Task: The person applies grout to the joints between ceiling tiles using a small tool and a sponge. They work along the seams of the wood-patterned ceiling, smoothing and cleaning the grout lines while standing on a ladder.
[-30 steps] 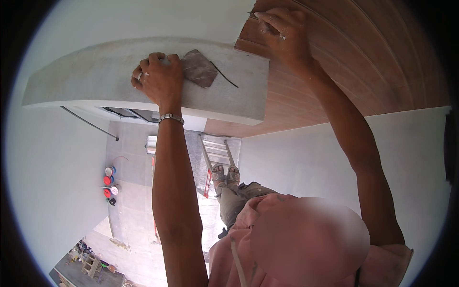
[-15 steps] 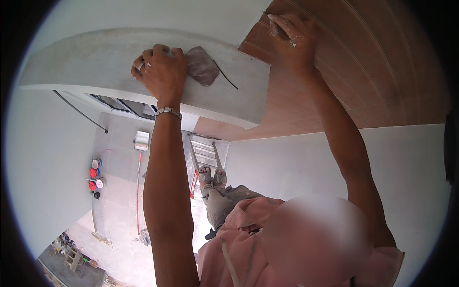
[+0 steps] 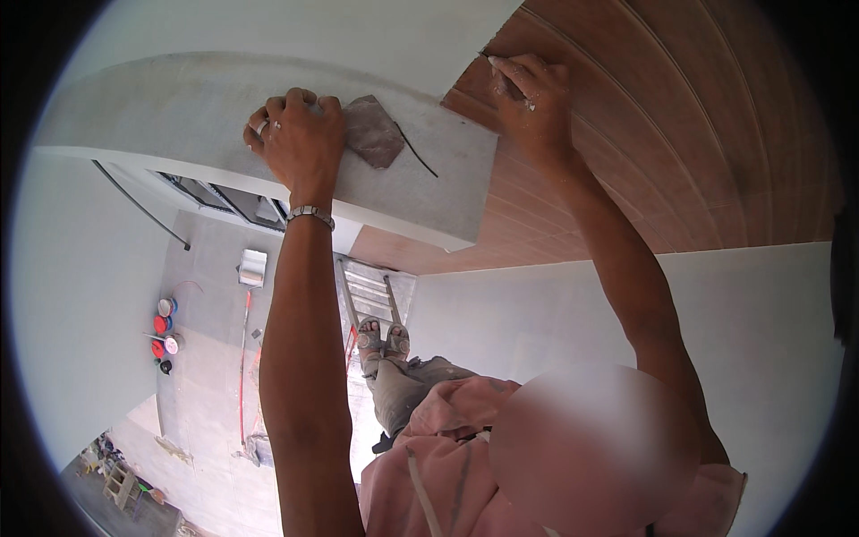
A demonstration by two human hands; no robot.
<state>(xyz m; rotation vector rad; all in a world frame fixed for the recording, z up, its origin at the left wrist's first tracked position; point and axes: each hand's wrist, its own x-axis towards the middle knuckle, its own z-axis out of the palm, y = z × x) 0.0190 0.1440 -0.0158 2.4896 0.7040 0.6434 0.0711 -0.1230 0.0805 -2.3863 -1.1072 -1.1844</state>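
My left hand rests on the pale grey ledge, its fingers curled in; what they may hold is hidden. Beside that hand, a flat purplish-brown piece with angular corners lies on the ledge, and a thin dark strip runs next to it. Over at the upper right my right hand is closed in a pinch at the edge of the brown grooved panelling, where it meets the white surface. Something dark shows between its fingers, too small to name. White smears mark both hands.
My feet in sandals stand on a ladder high above the floor. Far below lie a long-handled roller, several paint tubs and a wooden stool. A window frame sits under the ledge.
My right hand has moved down and a little left along the panelling's edge, still pinched. The left hand stays on the ledge in the same pose. The whole view has shifted slightly.
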